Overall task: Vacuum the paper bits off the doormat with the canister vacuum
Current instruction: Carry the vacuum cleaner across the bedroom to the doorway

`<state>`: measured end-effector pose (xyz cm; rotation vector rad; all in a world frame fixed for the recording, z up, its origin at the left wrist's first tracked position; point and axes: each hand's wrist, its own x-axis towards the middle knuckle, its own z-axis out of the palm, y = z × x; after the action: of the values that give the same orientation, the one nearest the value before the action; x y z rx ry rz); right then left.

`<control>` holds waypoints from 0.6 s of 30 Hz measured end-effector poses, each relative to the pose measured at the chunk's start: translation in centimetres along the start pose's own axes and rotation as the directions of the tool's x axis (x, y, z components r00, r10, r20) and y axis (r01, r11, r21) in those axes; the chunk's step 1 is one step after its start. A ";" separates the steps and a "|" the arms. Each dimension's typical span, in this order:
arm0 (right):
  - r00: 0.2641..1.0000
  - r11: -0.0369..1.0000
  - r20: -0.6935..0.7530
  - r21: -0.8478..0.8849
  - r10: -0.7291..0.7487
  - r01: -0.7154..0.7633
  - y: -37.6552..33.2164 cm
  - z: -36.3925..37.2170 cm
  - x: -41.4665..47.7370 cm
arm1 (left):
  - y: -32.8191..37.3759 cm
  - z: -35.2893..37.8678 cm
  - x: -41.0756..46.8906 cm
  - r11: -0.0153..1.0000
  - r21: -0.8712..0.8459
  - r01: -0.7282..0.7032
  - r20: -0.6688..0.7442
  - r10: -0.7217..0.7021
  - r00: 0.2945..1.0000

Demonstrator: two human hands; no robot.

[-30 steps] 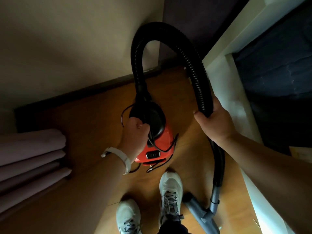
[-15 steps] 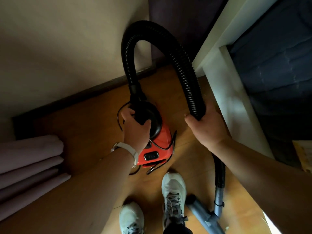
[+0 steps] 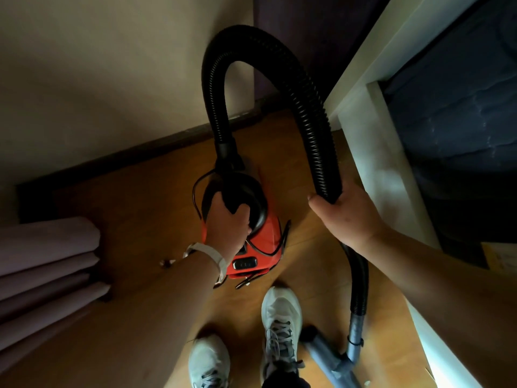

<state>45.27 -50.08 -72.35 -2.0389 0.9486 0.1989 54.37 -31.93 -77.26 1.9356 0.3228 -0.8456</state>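
The red vacuum (image 3: 264,239) is being gripped by its black top in the left hand (image 3: 228,222), fingers curled tight, just ahead of the shoes (image 3: 281,312) on the wooden floor (image 3: 140,197). The black hose (image 3: 307,113) is being clasped in the right hand (image 3: 344,219), fingers wrapped round it.

The canister vacuum (image 3: 263,236) had a glossy red plastic body with a smooth black plastic dome. Its hose (image 3: 307,107) was black ribbed plastic, ending in a smooth, matt grey-blue plastic wand (image 3: 355,331). The floor (image 3: 134,197) was smooth wood with a soft sheen, the shoes (image 3: 281,312) pale woven mesh with cloth laces, and the folded cloth (image 3: 42,247) matt.
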 end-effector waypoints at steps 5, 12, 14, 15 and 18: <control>0.997 0.995 0.046 0.078 0.064 -0.068 -0.9 -1.9 -2.3 | 1.4 -0.9 -2.8 0.998 0.034 -0.058 -0.065 0.060 0.996; 0.981 0.973 -0.014 0.132 0.192 -0.189 -5.0 -7.4 -9.5 | 7.8 -3.9 -10.8 0.988 0.088 -0.127 0.052 0.123 0.991; 0.976 0.968 -0.034 0.139 0.217 -0.211 -6.8 -9.1 -12.5 | 10.2 -5.3 -13.9 0.984 0.104 -0.143 0.113 0.131 0.985; 0.970 0.963 -0.051 0.147 0.237 -0.227 -7.7 -10.0 -14.0 | 11.3 -6.0 -15.6 0.982 0.107 -0.157 0.139 0.142 0.980; 0.951 0.952 -0.128 0.162 0.281 -0.260 -11.3 -13.5 -19.4 | 15.4 -8.0 -21.5 0.972 0.124 -0.201 0.186 0.176 0.967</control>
<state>36.85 -45.68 -47.89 -1.8057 1.3012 0.1211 50.56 -30.15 -49.95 1.9701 -0.0275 -0.9234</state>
